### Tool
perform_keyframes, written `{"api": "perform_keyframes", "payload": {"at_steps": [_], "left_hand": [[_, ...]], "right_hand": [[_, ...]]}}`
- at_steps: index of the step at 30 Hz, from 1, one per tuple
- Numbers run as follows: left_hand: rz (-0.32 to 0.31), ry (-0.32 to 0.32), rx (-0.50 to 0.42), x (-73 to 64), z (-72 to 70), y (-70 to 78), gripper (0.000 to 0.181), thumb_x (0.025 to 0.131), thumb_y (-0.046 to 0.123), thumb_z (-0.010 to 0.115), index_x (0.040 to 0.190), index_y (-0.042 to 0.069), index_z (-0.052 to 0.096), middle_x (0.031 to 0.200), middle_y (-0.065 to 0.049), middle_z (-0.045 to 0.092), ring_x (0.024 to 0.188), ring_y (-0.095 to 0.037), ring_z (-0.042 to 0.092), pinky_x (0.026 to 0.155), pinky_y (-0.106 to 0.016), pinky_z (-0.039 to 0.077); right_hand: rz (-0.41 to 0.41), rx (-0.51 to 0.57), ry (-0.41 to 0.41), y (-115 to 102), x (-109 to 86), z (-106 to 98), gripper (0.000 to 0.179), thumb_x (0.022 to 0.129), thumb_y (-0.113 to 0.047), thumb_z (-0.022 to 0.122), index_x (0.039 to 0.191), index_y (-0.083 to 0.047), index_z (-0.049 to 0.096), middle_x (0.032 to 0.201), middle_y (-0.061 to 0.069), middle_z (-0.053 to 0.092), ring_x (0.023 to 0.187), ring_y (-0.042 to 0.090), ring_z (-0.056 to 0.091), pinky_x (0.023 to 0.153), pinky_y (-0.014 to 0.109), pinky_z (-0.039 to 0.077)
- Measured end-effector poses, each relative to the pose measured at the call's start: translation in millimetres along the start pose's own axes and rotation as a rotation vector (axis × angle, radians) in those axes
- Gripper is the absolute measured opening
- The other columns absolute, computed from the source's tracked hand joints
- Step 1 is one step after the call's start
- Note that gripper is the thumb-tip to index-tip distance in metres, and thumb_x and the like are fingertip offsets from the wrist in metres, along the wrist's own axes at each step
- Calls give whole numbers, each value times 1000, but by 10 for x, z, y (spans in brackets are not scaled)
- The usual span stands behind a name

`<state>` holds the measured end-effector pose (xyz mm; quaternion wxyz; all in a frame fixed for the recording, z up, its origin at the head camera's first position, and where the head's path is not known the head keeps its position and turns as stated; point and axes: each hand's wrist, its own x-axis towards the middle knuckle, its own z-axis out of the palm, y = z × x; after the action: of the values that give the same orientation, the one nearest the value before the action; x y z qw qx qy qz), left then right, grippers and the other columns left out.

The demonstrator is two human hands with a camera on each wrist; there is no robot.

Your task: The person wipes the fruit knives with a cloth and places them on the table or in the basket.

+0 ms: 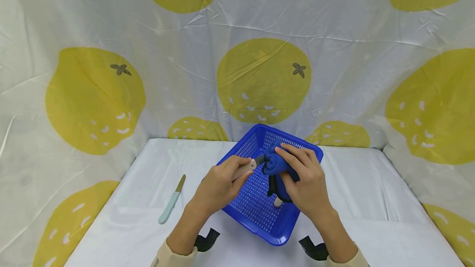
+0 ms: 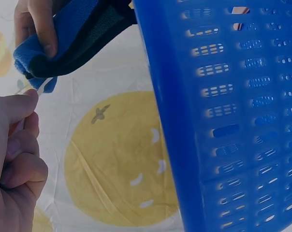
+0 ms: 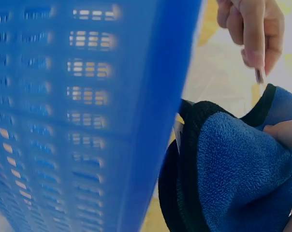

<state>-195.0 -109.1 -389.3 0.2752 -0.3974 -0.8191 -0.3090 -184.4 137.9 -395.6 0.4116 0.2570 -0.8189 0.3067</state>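
My left hand point(image 1: 219, 182) pinches the pale handle of a knife point(image 1: 243, 170) above the blue basket point(image 1: 280, 240). Its blade runs into a folded blue cloth point(image 1: 275, 165) with black edging, which hides the tip. My right hand point(image 1: 306, 176) grips that cloth around the blade, and a loose flap hangs down into the basket's outline. In the right wrist view, the cloth point(image 3: 242, 164) bulges beside the basket wall point(image 3: 155, 96). The left wrist view shows the left hand point(image 2: 15, 150) curled round the handle, close to the cloth point(image 2: 78, 29).
A knife with a light blue handle point(image 1: 168, 208) lies on the white-covered table point(image 1: 141, 234), left of the basket. The rounded end of a pale object point(image 1: 278, 202) shows inside the basket. A lemon-patterned sheet point(image 1: 178, 69) hangs behind and at both sides.
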Motion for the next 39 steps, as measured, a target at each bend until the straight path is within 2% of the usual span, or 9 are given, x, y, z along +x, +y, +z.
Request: {"api": "perform_keyframes", "payload": {"at_steps": [7, 12, 17, 21, 29, 34, 39], "left_hand": [[-22, -6, 0, -5, -5, 3, 27, 96, 11, 73, 119, 2, 64, 119, -11, 73, 101, -22, 77, 84, -26, 61], [-28, -8, 1, -1, -14, 3, 28, 96, 10, 73, 121, 3, 63, 119, -11, 73, 101, -21, 77, 85, -25, 61], [-32, -5, 1, 3, -16, -1, 28, 96, 10, 74, 121, 3, 62, 118, -10, 73, 101, -21, 77, 84, -26, 61], [-40, -6, 6, 7, -18, -2, 29, 96, 11, 74, 121, 3, 63, 117, -10, 73, 101, -21, 77, 85, -26, 61], [-43, -1, 18, 8, -12, -14, 29, 95, 11, 75, 120, 2, 63, 117, -11, 74, 99, -21, 77, 84, -27, 62], [-23, 1, 32, 10, -1, -19, 30, 94, 9, 76, 120, 2, 63, 117, -11, 73, 101, -22, 77, 85, -27, 62], [16, 12, 52, 9, 8, -31, 31, 92, 7, 77, 119, 1, 63, 116, -11, 73, 101, -22, 76, 85, -26, 62]], "right_hand": [[20, -5, 83, 146, 15, -50, 57, 80, 7, 77, 132, -15, 72, 135, 7, 69, 112, 33, 58, 106, 17, 42], [36, -13, 128, 224, 34, -97, 55, 80, 8, 78, 131, -13, 72, 134, 9, 69, 108, 34, 58, 102, 15, 41], [73, 3, 159, 245, 47, -167, 54, 79, 8, 79, 129, -12, 73, 133, 11, 69, 113, 35, 59, 108, 11, 38], [68, 38, 145, 197, 55, -180, 53, 80, 8, 77, 129, -12, 73, 134, 11, 69, 113, 34, 57, 108, 11, 38], [-26, 102, 74, -33, 44, -78, 57, 78, 8, 77, 130, -13, 72, 136, 8, 68, 120, 32, 57, 113, 15, 39], [-84, 124, 22, -165, 17, 11, 56, 79, 5, 78, 131, -15, 72, 136, 6, 68, 117, 30, 58, 108, 17, 42], [-105, 132, -30, -236, -17, 72, 56, 79, 3, 79, 131, -16, 72, 135, 7, 69, 115, 28, 58, 104, 21, 45]]}}
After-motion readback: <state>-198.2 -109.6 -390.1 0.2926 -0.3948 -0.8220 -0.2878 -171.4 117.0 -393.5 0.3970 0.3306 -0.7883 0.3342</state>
